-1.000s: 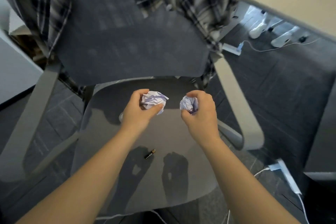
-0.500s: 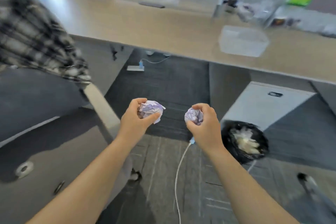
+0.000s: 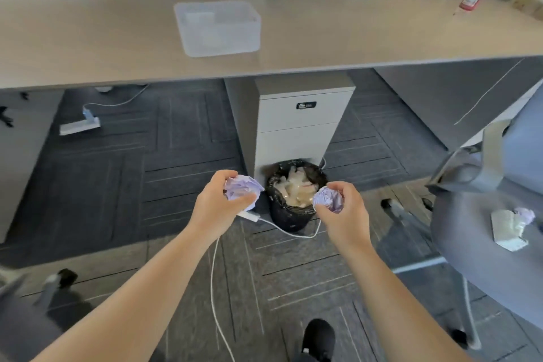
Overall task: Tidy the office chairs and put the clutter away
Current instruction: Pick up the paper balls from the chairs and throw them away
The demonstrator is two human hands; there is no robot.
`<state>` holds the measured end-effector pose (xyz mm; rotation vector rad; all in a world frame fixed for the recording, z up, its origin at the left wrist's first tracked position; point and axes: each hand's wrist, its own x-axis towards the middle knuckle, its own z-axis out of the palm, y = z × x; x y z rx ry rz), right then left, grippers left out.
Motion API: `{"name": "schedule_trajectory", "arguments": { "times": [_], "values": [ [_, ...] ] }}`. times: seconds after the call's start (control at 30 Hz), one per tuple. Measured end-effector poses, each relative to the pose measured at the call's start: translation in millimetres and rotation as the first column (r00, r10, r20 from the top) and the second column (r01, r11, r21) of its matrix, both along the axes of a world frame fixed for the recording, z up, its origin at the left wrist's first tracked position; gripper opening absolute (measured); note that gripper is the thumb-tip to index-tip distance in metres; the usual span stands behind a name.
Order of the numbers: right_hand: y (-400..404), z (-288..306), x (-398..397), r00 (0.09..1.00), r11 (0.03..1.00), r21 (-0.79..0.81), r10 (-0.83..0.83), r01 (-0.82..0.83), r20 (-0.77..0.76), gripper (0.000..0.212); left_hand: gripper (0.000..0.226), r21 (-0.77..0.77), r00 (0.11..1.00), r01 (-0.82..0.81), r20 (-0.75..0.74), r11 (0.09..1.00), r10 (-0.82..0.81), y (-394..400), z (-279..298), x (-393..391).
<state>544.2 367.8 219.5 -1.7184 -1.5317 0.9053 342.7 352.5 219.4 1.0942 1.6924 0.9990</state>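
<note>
Head view: I look down past both forearms at a dark carpeted floor, with the counter [image 3: 88, 47] running across the top.
Left grip: my left hand [image 3: 219, 204] has its fingers and thumb curled round a crumpled paper ball [image 3: 242, 189], held just left of the bin.
Right grip: my right hand [image 3: 343, 213] pinches a smaller paper wad [image 3: 327, 200] between thumb and curled fingers, at the bin's right rim as seen from here.
Bin: a black-lined waste bin [image 3: 289, 216] stands on the floor against a white drawer cabinet [image 3: 299, 126], already holding pale scraps (near full, by the look of it).
Done so far: both wads are picked up and brought near the bin; neither is dropped in yet.
Left to do: release both into the bin, then I judge the grey office chair [image 3: 482, 261] at right needs clearing, since a white carton [image 3: 507, 229] and another crumpled scrap [image 3: 524, 213] lie on its seat.
Other clutter: a white cable [image 3: 214, 288] trails over the floor past the bin, and a clear plastic box [image 3: 217, 28] sits on the counter.
Progress: early to middle, I would say, with chairs not yet pushed in.
</note>
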Motion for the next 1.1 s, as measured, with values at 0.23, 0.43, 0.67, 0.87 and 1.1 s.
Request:
{"name": "schedule_trajectory", "arguments": {
  "times": [0.23, 0.43, 0.67, 0.87, 1.1],
  "values": [
    [129.1, -76.8, 92.6, 0.999, 0.988, -0.149, 0.026, -0.029, -0.022, 0.029, 0.026, -0.165, 0.997, -0.016, -0.082, 0.986, 0.002, 122.8, -83.3, 96.8],
    [204.6, -146.9, 142.5, 1.000, 0.961, -0.278, -0.014, 0.008, -0.020, 0.038, 0.018, -0.291, 0.985, 0.037, -0.149, 0.956, -0.083, 203.4, -162.5, 142.0],
    [257.5, -246.8, 147.0, 0.998, 0.907, -0.421, -0.033, 0.009, -0.050, 0.047, 0.047, -0.403, 0.974, 0.094, -0.153, 0.910, -0.168, 284.6, -262.3, 170.0],
    [283.6, -314.9, 145.4, 0.994, 0.878, -0.472, -0.107, 0.080, -0.032, 0.053, 0.069, -0.494, 0.940, 0.140, -0.205, 0.858, -0.271, 330.9, -321.4, 181.7],
    [315.4, -342.5, 120.2, 0.994, 0.866, -0.495, -0.105, 0.073, -0.038, 0.053, 0.043, -0.503, 0.949, 0.084, -0.222, 0.860, -0.222, 331.0, -338.3, 162.5]
  ]
}}
